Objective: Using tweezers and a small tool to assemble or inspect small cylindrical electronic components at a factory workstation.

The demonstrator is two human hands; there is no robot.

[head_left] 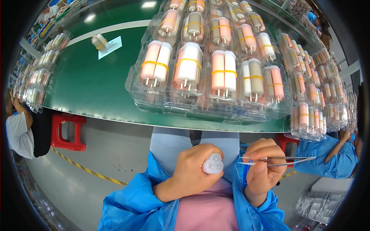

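The pale grey piece (214, 164) sits near you, over your lap, wrapped in your left hand (191, 164) with its three-part round end showing, while your right hand (266, 172) pinches the tweezers (298, 158), their tips parted, pointing left and clear of the piece. You look to be at a tweezer step on that end; touching it would call for a firm left grip and careful alignment of the tips. Farther off, the green table (84, 82) carries a clear tray (133, 91) of banded tube bundles (224, 73).
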